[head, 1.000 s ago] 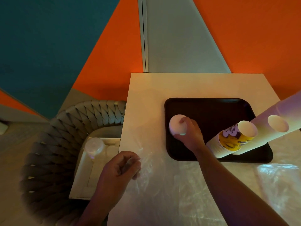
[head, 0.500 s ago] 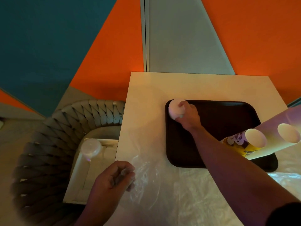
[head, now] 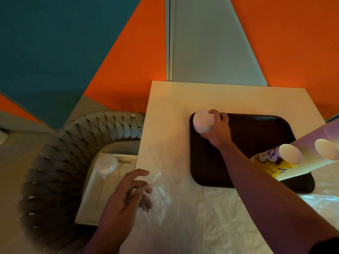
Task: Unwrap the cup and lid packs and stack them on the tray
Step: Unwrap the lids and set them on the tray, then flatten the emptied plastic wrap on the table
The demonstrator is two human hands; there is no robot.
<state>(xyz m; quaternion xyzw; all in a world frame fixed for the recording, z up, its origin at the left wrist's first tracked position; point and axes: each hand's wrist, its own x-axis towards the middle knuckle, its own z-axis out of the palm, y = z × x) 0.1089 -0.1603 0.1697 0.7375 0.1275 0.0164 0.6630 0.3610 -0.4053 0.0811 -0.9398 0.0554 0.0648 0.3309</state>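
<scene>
On the dark tray, the right hand's grip seemingly clasps the lid stack.

A café or fast-food seating area is suggested. A small pale table is set against walls painted in bold orange and teal blocks, with a woven chair beside it. A dark serving tray and stacked printed paper cups are seen on the table.

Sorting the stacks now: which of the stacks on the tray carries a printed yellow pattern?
The nearer leaning cup stack at the tray's right side. The taller stack beside it is plain, and the white stack gripped by the right hand sits at the far-left corner.
</scene>
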